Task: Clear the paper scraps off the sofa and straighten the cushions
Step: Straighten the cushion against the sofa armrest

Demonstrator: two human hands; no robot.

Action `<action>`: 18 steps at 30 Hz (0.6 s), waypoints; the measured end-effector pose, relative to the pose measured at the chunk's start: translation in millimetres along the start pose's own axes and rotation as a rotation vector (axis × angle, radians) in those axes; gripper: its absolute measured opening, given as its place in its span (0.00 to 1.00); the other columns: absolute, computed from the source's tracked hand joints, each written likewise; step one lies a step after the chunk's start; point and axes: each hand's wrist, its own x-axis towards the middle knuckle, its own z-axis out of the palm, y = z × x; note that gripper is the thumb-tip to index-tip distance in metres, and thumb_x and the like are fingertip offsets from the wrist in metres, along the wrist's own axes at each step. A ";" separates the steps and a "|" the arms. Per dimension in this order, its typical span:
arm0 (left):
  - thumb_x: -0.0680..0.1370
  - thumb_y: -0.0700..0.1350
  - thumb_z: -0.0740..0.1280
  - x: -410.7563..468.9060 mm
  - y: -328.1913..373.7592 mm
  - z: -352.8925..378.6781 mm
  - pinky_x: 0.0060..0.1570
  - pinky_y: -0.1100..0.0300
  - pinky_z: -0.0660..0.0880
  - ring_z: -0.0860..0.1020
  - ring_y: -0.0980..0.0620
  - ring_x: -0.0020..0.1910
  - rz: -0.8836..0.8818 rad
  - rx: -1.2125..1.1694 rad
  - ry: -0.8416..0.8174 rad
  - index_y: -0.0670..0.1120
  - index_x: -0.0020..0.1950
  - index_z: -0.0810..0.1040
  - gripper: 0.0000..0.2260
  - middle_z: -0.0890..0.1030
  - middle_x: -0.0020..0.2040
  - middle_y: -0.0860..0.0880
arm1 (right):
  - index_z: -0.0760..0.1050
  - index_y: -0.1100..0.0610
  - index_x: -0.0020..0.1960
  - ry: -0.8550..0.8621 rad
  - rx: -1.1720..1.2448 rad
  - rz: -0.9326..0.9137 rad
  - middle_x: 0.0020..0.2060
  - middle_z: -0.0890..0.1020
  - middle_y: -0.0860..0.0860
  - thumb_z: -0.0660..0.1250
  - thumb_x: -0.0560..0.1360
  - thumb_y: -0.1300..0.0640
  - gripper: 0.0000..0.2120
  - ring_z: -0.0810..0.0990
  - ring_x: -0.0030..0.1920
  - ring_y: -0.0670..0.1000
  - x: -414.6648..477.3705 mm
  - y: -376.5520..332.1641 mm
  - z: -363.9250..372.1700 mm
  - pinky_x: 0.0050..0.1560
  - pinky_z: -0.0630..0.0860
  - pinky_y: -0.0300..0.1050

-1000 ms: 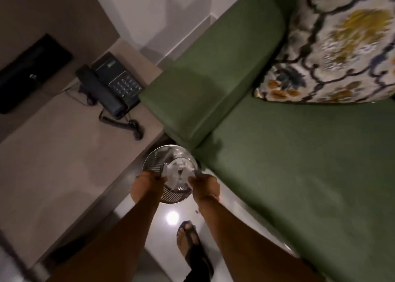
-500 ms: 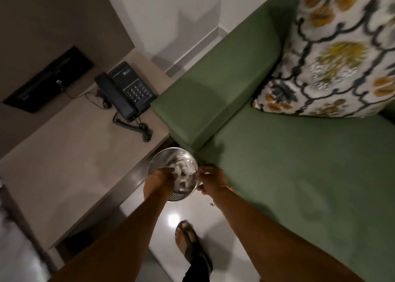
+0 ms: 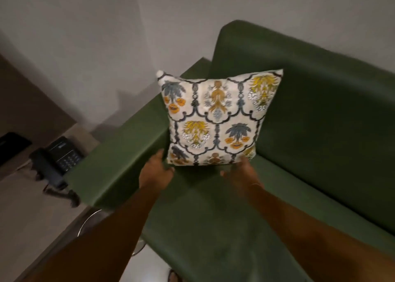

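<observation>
A white cushion [image 3: 215, 119] with a floral pattern stands upright in the corner of the green sofa [image 3: 310, 144], leaning on the backrest beside the armrest. My left hand [image 3: 155, 171] reaches toward its lower left corner with the fingers spread, thumb close to the edge. My right hand [image 3: 242, 172] is just below its lower right corner, fingers apart. Both hands are blurred; neither clearly grips the cushion. No paper scraps show on the seat.
A black desk phone [image 3: 56, 161] sits on a beige side table [image 3: 27, 213] left of the armrest. The rim of a metal bin [image 3: 85, 221] peeks out on the floor between table and sofa, mostly hidden by my left arm.
Both hands have left the metal bin with its paper scraps and moved up to the cushion's lower corners. The view has swung up from the floor to the sofa corner.
</observation>
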 end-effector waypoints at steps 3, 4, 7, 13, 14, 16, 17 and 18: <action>0.70 0.47 0.72 31.6 41.1 8.3 0.68 0.47 0.68 0.70 0.39 0.69 -0.035 -0.128 -0.019 0.46 0.74 0.63 0.35 0.72 0.71 0.40 | 0.63 0.53 0.71 0.103 0.214 -0.033 0.65 0.77 0.56 0.83 0.54 0.51 0.50 0.77 0.62 0.57 32.2 -3.8 -41.4 0.61 0.76 0.58; 0.69 0.46 0.72 40.3 51.6 12.5 0.67 0.46 0.69 0.72 0.39 0.68 -0.046 -0.168 -0.028 0.47 0.73 0.63 0.34 0.73 0.70 0.41 | 0.63 0.54 0.71 0.124 0.230 -0.050 0.66 0.76 0.56 0.83 0.52 0.52 0.52 0.76 0.62 0.55 43.2 -5.5 -49.8 0.62 0.75 0.56; 0.66 0.42 0.74 57.8 70.2 25.7 0.61 0.49 0.74 0.76 0.40 0.62 -0.114 -0.305 -0.013 0.49 0.70 0.65 0.34 0.76 0.66 0.43 | 0.61 0.55 0.73 0.085 0.325 -0.083 0.67 0.75 0.54 0.85 0.50 0.54 0.57 0.75 0.65 0.55 71.3 -12.7 -57.1 0.65 0.73 0.57; 0.64 0.35 0.72 68.7 79.4 47.0 0.61 0.48 0.73 0.75 0.41 0.61 -0.189 -0.512 0.075 0.50 0.69 0.67 0.36 0.78 0.63 0.45 | 0.71 0.51 0.61 0.061 0.515 -0.104 0.52 0.83 0.46 0.82 0.55 0.63 0.38 0.81 0.56 0.53 94.8 -5.6 -43.4 0.61 0.77 0.60; 0.64 0.34 0.71 68.9 81.0 48.7 0.60 0.48 0.73 0.76 0.42 0.61 -0.189 -0.533 0.073 0.51 0.68 0.68 0.34 0.79 0.62 0.46 | 0.72 0.49 0.59 0.074 0.531 -0.109 0.51 0.83 0.44 0.82 0.56 0.62 0.35 0.81 0.55 0.51 90.2 -2.8 -43.3 0.62 0.77 0.60; 0.64 0.32 0.70 68.4 86.6 49.5 0.60 0.47 0.74 0.76 0.43 0.60 -0.163 -0.538 0.056 0.51 0.66 0.71 0.32 0.79 0.60 0.47 | 0.74 0.43 0.53 0.148 0.589 -0.130 0.50 0.83 0.42 0.81 0.58 0.61 0.29 0.82 0.53 0.48 73.6 3.7 -43.4 0.60 0.78 0.59; 0.64 0.32 0.70 67.6 91.0 49.3 0.61 0.46 0.74 0.76 0.43 0.60 -0.130 -0.523 0.028 0.51 0.66 0.71 0.32 0.79 0.60 0.47 | 0.74 0.40 0.51 0.207 0.615 -0.133 0.49 0.84 0.42 0.81 0.59 0.60 0.27 0.82 0.52 0.47 62.3 7.4 -44.4 0.59 0.79 0.58; 0.64 0.32 0.70 64.7 96.5 49.2 0.61 0.45 0.74 0.76 0.43 0.60 -0.082 -0.507 -0.011 0.51 0.67 0.71 0.33 0.79 0.61 0.47 | 0.74 0.38 0.50 0.274 0.631 -0.126 0.48 0.84 0.41 0.81 0.59 0.59 0.27 0.83 0.51 0.47 49.5 11.5 -46.1 0.57 0.80 0.57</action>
